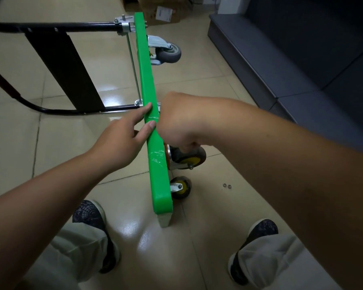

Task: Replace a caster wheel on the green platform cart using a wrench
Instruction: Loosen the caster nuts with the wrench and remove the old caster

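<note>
Green cart (144, 76) edge (left hand (122, 139) atop)

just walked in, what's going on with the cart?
A person has the green platform cart stood on its edge. Their left hand steadies its top edge with straight fingers; the right hand grips a yellow-hubbed caster wheel on the underside. Two nuts lie on the floor nearby. No wrench in view.

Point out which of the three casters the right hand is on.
The middle caster, yellow-hubbed: the right hand has its curled fingers over the top of it. The far grey caster and the near-end caster are untouched.
</note>
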A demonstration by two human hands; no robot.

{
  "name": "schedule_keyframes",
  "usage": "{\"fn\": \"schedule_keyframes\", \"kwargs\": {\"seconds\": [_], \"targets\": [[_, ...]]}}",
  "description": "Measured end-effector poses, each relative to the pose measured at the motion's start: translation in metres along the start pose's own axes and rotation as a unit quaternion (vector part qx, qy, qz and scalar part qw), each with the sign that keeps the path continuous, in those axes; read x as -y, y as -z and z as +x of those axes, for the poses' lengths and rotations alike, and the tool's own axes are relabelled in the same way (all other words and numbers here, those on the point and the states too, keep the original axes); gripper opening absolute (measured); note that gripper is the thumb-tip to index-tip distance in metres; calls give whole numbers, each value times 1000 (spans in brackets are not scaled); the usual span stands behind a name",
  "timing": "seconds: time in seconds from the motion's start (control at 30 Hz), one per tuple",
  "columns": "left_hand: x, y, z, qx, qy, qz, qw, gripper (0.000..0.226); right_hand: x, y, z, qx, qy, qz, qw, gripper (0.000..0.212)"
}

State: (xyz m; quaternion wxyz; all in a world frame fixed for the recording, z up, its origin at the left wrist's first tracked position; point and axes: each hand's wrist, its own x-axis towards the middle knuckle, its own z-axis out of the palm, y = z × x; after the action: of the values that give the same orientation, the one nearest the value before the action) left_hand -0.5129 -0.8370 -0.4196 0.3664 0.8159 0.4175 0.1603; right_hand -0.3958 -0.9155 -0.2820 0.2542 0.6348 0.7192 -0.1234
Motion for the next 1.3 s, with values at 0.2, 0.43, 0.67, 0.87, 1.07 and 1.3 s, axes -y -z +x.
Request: {"fn": "schedule_keyframes", "kwargs": {"seconds": [0.2,0.43,0.67,0.87,1.07,1.3], "targets": [[-3,-9,-8,-19,-3,47,999,58,12,-41,-2,-67,-133,308,940,11],[1,-13,-8,-20,-8,57,998,59,30,-101,-10,-119,-155,348,917,14],[2,-13,-9,-22,-7,56,998,60,22,-112,-10,-151,-88,348,921,7],[5,-13,-9,-15,1,34,999,61,29,-125,1,-167,-157,318,920,23],[-3,-7,-14,5,20,-10,1000,63,19,-106,-10,-126,-176,408,887,6],[-4,-6,-13,14,23,-24,999,63,-44,-50,-52,-204,-164,470,843,14]]}}
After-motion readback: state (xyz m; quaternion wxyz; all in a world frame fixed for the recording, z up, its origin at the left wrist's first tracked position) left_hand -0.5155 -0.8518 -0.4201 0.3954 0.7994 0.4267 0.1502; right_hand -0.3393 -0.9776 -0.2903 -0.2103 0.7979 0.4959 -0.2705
